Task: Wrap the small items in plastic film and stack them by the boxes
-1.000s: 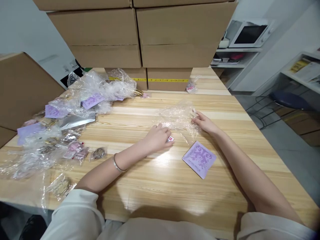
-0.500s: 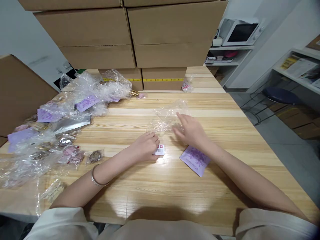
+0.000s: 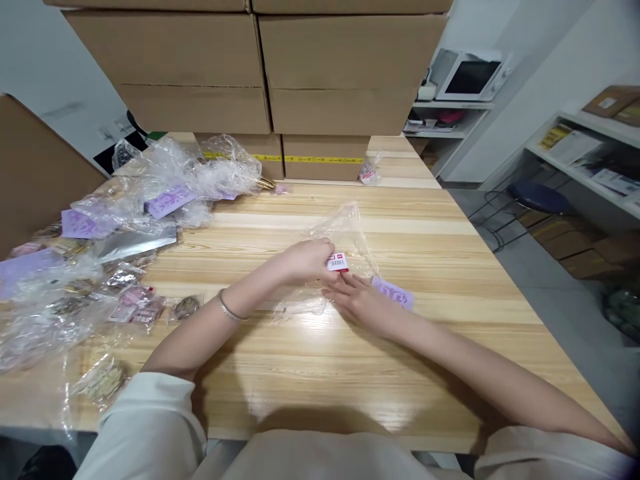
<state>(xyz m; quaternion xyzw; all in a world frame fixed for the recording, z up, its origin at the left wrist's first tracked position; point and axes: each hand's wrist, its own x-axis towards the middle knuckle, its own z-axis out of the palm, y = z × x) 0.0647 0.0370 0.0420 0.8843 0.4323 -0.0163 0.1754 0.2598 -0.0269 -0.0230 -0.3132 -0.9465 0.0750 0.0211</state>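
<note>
My left hand [image 3: 314,259] is closed around a small white and red packet with a barcode label [image 3: 337,261], which sticks out past the thumb and fingers. Under both hands a clear plastic bag [image 3: 345,223] lies flat on the wooden table. My right hand [image 3: 363,300] rests low over the bag, its fingers stretched out, the tips just below the barcode packet. Whether those fingertips pinch the bag's film is not clear. Just beyond the right hand lies a purple printed packet [image 3: 395,292], partly covered by that hand.
On the left a heap of clear plastic bags [image 3: 165,167] mixes with purple packets and small wrapped items. A small wrapped dark disc [image 3: 186,308] sits at its edge. Stacked cardboard boxes [image 3: 345,73] stand at the back, with a crumpled small bag [image 3: 369,173] beside them.
My left hand has moved forward and right with the barcode packet, over the plastic bag. My right hand has come back toward me, and the bag now spreads nearer, beneath both hands.
</note>
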